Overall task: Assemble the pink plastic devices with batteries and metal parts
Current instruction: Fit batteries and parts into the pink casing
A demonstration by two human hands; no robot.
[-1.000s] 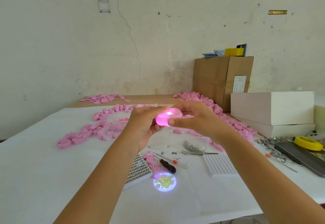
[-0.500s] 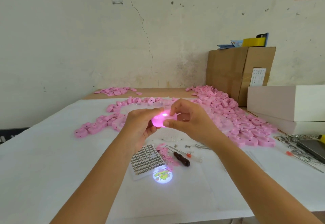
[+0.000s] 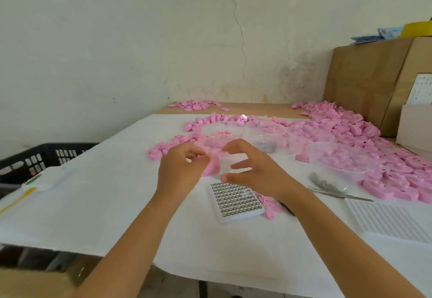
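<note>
So the small rounded pink plastic device (image 3: 211, 168) sits between both hands, at 3 o'clock off the left hand (image 3: 181, 171) and 9 o'clock off the right hand (image 3: 256, 172), left one nearer. Long axis looks to run 7 to 1 o'clock, which way it faces is too blurry. Left fingers are curled, can't tell if they pinch it; right fingers are spread, holding nothing. Then the white tray of silver button batteries (image 3: 236, 201) lies at 6 o'clock of it

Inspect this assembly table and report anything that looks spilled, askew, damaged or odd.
Pink shells lie spilled in loose heaps across the right side of the table, outside the clear bowls. A few pink scraps are strewn beside the battery tray. A long crack runs down the wall. Nothing else stands out.
</note>
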